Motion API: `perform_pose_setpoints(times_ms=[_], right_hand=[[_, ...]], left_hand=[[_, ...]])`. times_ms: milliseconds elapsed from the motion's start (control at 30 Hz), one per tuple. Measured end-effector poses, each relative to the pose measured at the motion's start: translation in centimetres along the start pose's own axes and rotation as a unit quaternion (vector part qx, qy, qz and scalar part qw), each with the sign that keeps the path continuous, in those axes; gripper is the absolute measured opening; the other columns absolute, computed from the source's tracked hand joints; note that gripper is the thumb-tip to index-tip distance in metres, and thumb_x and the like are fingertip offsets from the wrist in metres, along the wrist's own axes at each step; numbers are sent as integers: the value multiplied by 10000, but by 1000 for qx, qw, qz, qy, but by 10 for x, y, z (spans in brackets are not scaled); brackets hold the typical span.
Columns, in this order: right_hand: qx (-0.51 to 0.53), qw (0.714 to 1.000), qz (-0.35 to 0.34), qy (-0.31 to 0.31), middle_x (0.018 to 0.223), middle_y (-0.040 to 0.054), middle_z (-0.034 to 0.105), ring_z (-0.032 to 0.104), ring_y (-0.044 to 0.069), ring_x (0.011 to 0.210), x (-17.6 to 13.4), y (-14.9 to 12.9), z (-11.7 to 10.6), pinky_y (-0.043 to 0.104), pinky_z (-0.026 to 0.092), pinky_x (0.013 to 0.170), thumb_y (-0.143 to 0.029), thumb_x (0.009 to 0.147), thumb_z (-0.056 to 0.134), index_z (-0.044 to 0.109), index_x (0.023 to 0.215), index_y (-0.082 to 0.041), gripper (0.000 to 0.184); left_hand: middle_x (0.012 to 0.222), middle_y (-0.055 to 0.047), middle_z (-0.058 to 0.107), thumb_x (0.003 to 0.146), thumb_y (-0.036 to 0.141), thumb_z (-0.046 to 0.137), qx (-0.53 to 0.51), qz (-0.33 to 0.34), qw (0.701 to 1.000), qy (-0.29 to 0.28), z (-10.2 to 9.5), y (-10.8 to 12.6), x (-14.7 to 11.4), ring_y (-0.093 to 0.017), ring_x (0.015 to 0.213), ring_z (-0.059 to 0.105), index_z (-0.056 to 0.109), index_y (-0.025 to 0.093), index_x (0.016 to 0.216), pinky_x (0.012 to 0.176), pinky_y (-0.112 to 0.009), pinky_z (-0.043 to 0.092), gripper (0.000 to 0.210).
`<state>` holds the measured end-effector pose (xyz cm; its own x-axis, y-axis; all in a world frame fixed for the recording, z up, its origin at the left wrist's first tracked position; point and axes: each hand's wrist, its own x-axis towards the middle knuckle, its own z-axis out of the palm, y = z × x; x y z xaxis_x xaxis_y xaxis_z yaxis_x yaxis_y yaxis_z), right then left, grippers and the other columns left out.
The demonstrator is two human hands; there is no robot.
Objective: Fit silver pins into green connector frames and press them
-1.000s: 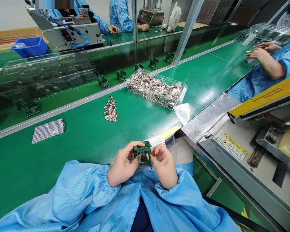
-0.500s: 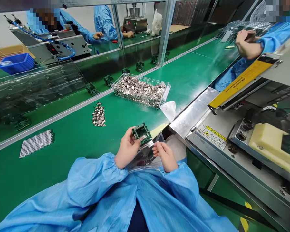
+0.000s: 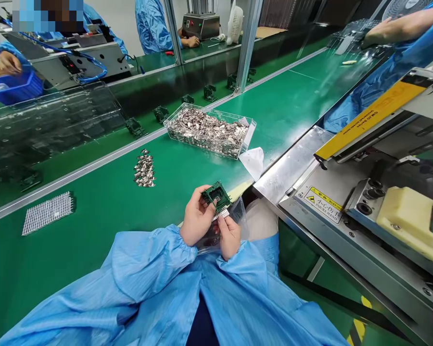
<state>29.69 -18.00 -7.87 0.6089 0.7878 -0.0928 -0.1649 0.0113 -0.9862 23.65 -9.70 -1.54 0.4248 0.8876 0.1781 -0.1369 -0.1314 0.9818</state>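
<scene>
My left hand [image 3: 197,218] grips a dark green square plastic frame [image 3: 217,196] with a wide opening in its middle, held tilted above my lap. Along the lower edge of that frame runs a strip of small white pieces [image 3: 222,214]. The fingertips of my right hand [image 3: 230,236] are pinched at this strip, just under the frame; what lies between the tips is partly hidden. Beyond my hands, a clear plastic box [image 3: 243,150] stands full of small silvery metal parts [image 3: 209,126]. A loose pile of similar metal parts [image 3: 145,169] lies to its left.
A sheet of white pieces in rows [image 3: 48,212] lies at the left. More dark frames [image 3: 161,114] stand along the metal rail [image 3: 108,157]. A machine with a yellow arm [image 3: 371,115] and a warning label [image 3: 324,205] borders my right. Co-workers in blue sleeves [image 3: 400,29] work nearby.
My right hand has moved left and in against the white strip at the frame's lower edge. My left hand and the frame shifted slightly right. A co-worker's hand now reaches to the blue bin.
</scene>
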Motion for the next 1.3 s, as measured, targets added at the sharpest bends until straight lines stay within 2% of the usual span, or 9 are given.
perform_pose_setpoints(times_ms=[267, 400, 567, 700, 767, 833, 1000, 1133, 1300], right_hand=[[-126, 989, -72, -37, 603, 15, 507, 469, 152, 577, 6, 13, -14, 280, 396, 556, -610, 907, 423, 558, 652, -185, 514], [-209, 972, -73, -75, 621, 32, 527, 488, 166, 609, 9, 20, -21, 291, 408, 591, -589, 916, 354, 507, 603, -206, 518], [-312, 941, -9, -134, 498, 13, 523, 490, 146, 494, 13, 27, -33, 258, 359, 510, -365, 864, 547, 500, 511, -211, 388], [-349, 922, 6, -166, 528, 20, 622, 576, 167, 509, 9, 7, -48, 258, 414, 530, -228, 795, 650, 661, 596, -209, 200], [-352, 923, -3, -157, 627, 31, 684, 625, 186, 588, 6, -14, -57, 274, 465, 587, -255, 818, 654, 725, 720, -212, 129], [-339, 931, -35, -128, 739, 47, 715, 646, 198, 669, 4, -40, -63, 297, 498, 643, -317, 865, 633, 749, 837, -208, 161], [-256, 941, -219, -39, 899, 45, 660, 622, 186, 840, 7, -93, -57, 312, 507, 751, -238, 908, 620, 744, 944, -244, 129], [-250, 926, -284, 2, 1005, 61, 615, 600, 206, 965, 16, -99, -37, 350, 503, 841, -183, 852, 670, 725, 880, -236, 81], [-291, 913, -284, 18, 1155, 97, 604, 569, 263, 1100, 22, -94, -22, 424, 485, 910, -257, 838, 685, 708, 836, -227, 38]], left_hand=[[971, -36, 634, 808, 258, 673, -3, -7, 1000, -10, -1, -1, 0, -135, 847, 613, 542, 191, 1132, 778, -236, 524, 357], [963, -33, 634, 805, 245, 676, -3, 2, 1000, -8, -1, -2, 0, -134, 845, 617, 540, 192, 1131, 773, -234, 527, 357], [955, -31, 627, 826, 265, 663, -7, -2, 1000, -8, -2, -4, 1, -132, 839, 620, 540, 192, 1138, 770, -235, 532, 343], [958, -38, 626, 841, 301, 655, -22, 5, 1000, -9, -3, -4, 1, -138, 851, 626, 539, 191, 1127, 775, -240, 535, 327], [976, -46, 628, 852, 313, 645, -27, 7, 1000, -14, -4, -2, 0, -142, 865, 626, 534, 193, 1132, 776, -243, 534, 324], [988, -49, 626, 870, 305, 625, -24, 5, 999, -23, -5, 0, -2, -137, 857, 618, 524, 197, 1157, 760, -236, 527, 322], [968, -36, 620, 901, 269, 586, -2, 20, 998, -58, -7, 5, -6, -120, 796, 588, 505, 208, 1189, 695, -211, 489, 306], [876, -21, 611, 922, 297, 560, 45, 11, 996, -72, -9, 7, -10, -112, 675, 533, 512, 208, 1216, 597, -210, 438, 311], [910, -45, 649, 925, 329, 550, 35, 15, 995, -89, -10, 12, -12, -149, 724, 589, 519, 213, 1215, 638, -243, 460, 314]])
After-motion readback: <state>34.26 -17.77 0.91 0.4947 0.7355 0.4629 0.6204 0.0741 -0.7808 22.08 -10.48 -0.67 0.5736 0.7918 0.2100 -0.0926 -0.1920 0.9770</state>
